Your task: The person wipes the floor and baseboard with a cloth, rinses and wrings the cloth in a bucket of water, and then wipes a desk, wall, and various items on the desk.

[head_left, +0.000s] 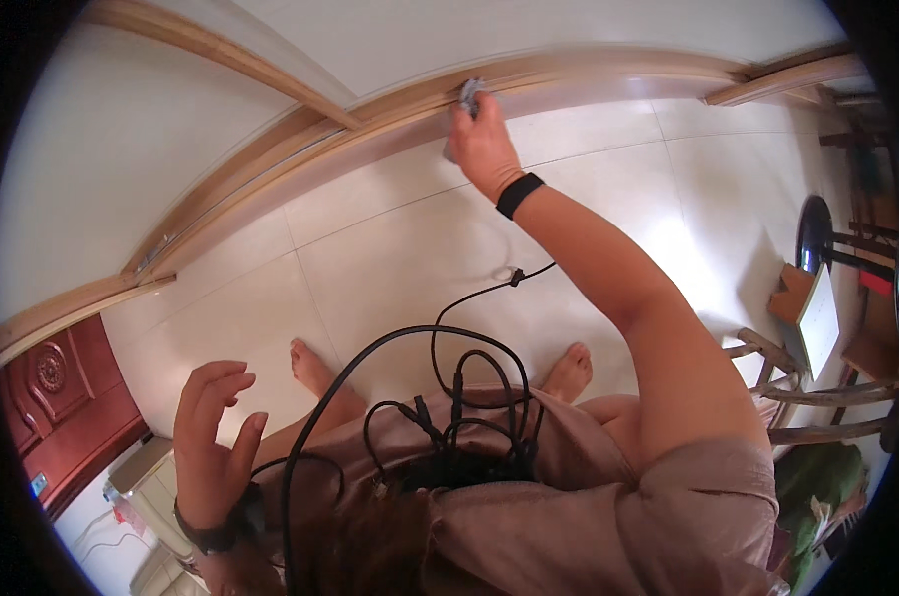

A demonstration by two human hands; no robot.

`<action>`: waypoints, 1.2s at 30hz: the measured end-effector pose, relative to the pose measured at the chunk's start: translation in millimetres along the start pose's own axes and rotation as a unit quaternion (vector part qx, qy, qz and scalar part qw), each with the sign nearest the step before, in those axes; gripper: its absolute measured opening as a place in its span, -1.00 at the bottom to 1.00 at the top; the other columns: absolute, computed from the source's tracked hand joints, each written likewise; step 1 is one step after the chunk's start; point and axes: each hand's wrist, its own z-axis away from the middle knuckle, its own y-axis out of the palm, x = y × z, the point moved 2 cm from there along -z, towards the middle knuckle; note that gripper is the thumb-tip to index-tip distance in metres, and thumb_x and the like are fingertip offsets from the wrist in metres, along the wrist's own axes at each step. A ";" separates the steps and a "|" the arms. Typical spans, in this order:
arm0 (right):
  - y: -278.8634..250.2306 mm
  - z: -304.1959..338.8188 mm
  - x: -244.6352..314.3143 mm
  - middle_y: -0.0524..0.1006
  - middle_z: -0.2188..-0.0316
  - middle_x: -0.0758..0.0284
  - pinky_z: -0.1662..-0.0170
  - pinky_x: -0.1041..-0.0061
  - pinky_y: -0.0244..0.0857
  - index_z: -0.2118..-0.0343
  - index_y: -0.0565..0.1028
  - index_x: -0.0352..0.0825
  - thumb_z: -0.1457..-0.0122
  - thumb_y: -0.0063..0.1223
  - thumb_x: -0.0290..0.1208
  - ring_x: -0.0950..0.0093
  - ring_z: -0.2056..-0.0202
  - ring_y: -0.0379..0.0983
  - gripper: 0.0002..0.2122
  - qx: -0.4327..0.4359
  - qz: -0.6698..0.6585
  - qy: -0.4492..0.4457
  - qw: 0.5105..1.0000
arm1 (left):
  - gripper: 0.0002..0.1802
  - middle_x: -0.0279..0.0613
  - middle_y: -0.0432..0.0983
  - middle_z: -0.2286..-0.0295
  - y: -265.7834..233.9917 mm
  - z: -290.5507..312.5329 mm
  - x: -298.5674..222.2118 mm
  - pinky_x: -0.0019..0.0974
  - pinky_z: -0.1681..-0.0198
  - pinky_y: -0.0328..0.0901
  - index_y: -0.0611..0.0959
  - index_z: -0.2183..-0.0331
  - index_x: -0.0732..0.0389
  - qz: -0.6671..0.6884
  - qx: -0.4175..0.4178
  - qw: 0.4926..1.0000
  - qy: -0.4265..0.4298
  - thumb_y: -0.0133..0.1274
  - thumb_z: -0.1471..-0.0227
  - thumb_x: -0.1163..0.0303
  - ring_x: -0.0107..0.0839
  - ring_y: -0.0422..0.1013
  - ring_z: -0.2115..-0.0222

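My right hand (485,149) reaches far forward, its fingers closed on a crumpled grey cloth (471,96). The cloth touches the light wooden ledge (400,104) at the foot of the pale panels; the fingertips are partly hidden behind the hand and cloth. A black band circles that wrist. At the lower left my left hand (216,437) hangs in the air, fingers apart and slightly curled, holding nothing. It also has a dark band at the wrist.
Black cables (440,333) loop across my lap and over the tiled floor (390,258). A carved red wooden door (67,397) stands at the left, near a pale cabinet (147,477). To the right are a wooden chair (767,358), a white board (819,323) and a round black base (814,233).
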 end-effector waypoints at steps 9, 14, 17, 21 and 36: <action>-17.1 -3.8 27.6 0.28 0.04 -0.06 -0.03 0.20 0.29 0.04 0.42 -0.33 -0.03 0.10 -0.51 -0.01 0.05 0.31 -0.63 0.051 -0.114 -0.068 0.990 | -0.60 -0.08 0.43 0.14 -0.5 17.5 9.3 -0.30 0.22 0.33 0.55 0.20 0.24 0.019 -0.015 1.000 0.003 0.20 0.19 0.58 -0.21 0.40 0.20; -20.6 -22.1 65.9 0.33 0.06 0.07 0.06 0.30 0.33 0.05 0.45 -0.33 -0.04 0.07 -0.48 0.14 0.12 0.34 -0.65 0.041 -0.055 -0.195 0.978 | -0.60 -0.09 0.43 0.15 -3.8 23.7 11.1 -0.27 0.19 0.34 0.56 0.21 0.25 0.017 -0.003 1.000 -0.016 0.20 0.21 0.59 -0.19 0.41 0.18; -0.2 -32.3 83.1 0.34 0.07 0.11 0.11 0.33 0.34 0.06 0.46 -0.34 -0.08 -0.01 -0.43 0.23 0.13 0.33 -0.67 0.075 0.051 -0.202 0.975 | -0.60 -0.09 0.43 0.15 -4.8 24.8 14.1 -0.27 0.19 0.35 0.56 0.21 0.25 0.025 -0.001 0.999 -0.021 0.20 0.21 0.59 -0.18 0.41 0.18; 31.3 -29.3 95.3 0.36 0.10 0.13 0.14 0.37 0.33 0.05 0.46 -0.33 -0.09 -0.07 -0.40 0.30 0.12 0.31 -0.66 0.088 0.132 -0.218 0.963 | -0.59 -0.09 0.43 0.15 -6.0 27.4 18.7 -0.28 0.19 0.35 0.55 0.21 0.25 0.026 -0.010 0.999 -0.031 0.20 0.23 0.60 -0.18 0.41 0.18; 15.3 -33.6 68.3 0.42 0.33 0.29 0.31 0.40 0.36 0.16 0.48 -0.29 -0.10 -0.08 -0.39 0.35 0.21 0.37 -0.75 0.114 0.212 -0.196 0.951 | -0.60 -0.08 0.43 0.15 -8.1 8.8 26.3 -0.28 0.22 0.34 0.55 0.22 0.27 0.039 0.003 0.999 -0.035 0.19 0.23 0.62 -0.20 0.41 0.20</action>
